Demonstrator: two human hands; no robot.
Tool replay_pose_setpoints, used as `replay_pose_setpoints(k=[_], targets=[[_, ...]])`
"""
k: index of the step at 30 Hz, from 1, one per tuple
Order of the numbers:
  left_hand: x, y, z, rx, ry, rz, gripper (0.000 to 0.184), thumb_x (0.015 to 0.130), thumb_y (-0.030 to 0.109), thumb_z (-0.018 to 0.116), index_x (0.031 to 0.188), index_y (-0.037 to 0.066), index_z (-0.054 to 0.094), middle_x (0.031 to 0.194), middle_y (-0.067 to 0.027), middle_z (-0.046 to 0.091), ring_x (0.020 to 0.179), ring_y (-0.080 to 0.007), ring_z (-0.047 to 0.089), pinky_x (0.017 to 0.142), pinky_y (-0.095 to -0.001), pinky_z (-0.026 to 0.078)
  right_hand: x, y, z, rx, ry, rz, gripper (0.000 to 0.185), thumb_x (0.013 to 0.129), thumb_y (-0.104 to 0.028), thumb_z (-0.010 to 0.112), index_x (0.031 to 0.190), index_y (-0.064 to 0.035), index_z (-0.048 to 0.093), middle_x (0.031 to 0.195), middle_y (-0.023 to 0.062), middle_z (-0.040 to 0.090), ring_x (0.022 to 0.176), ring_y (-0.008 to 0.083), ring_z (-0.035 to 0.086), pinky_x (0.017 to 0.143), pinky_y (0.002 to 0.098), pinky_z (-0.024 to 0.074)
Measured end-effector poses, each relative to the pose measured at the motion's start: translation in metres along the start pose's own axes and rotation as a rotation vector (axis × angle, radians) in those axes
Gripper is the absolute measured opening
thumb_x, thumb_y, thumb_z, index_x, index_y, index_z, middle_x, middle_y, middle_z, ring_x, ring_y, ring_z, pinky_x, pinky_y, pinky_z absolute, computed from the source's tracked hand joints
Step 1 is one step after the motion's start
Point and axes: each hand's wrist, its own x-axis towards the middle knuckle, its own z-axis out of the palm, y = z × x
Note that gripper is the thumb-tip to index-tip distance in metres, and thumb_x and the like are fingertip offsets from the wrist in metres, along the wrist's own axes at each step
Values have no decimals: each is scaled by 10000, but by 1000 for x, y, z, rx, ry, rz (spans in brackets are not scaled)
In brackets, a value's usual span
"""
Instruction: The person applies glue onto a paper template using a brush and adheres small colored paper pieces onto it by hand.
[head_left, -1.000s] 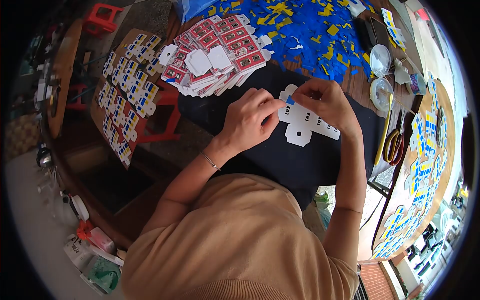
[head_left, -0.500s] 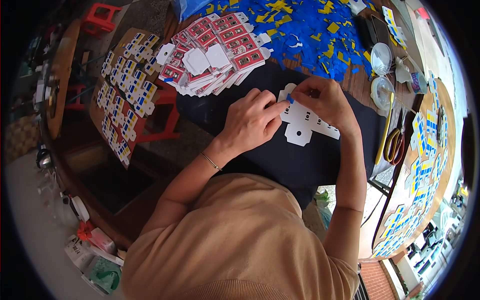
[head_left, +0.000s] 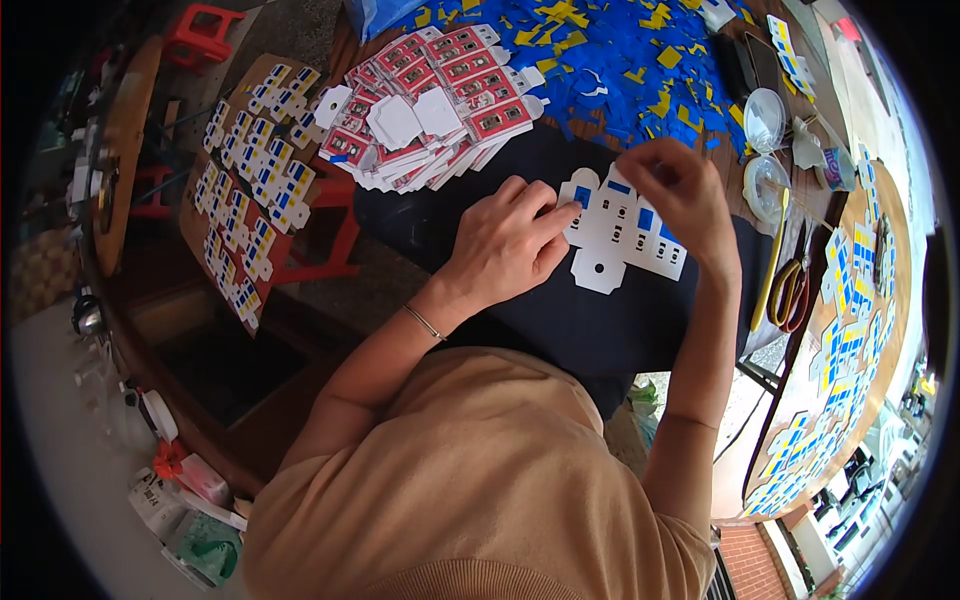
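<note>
Dark cloth (head_left: 590, 330) spreads before you in the head view, a flat white carton (head_left: 603, 250) lying on it. Your hands are apart: left hand (head_left: 508, 235) has fingertips at a blue patch (head_left: 582, 195); right hand (head_left: 690, 195) hangs above the carton, grip unconfirmed. Slipping left fingertips could skew the patch.

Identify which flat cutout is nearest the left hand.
The white cutout with blue patches, at the left hand; the red stack and yellow-marked cutouts on either side lie farther.

Glare whitens the right; dark edges bend.
</note>
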Motion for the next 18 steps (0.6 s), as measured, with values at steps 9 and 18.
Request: replay_pose_setpoints(k=[9, 18], targets=[[14, -5, -6, 44, -96, 179, 225, 769, 73, 621, 978, 30, 694, 1100, -46, 664, 1030, -218, 588, 849, -370, 441, 2, 12, -18, -4, 158, 73, 207, 867, -216, 742, 914, -15, 730, 698, 2, 659, 561, 30, 469, 501, 233, 369], [21, -5, -14, 54, -213, 216, 239, 790, 71, 613, 1024, 50, 657, 1081, -44, 658, 1057, -207, 581, 911, -390, 416, 3, 16, -21, -15, 207, 83, 199, 867, -211, 737, 920, -19, 733, 740, 25, 691, 581, 62, 523, 542, 259, 427]])
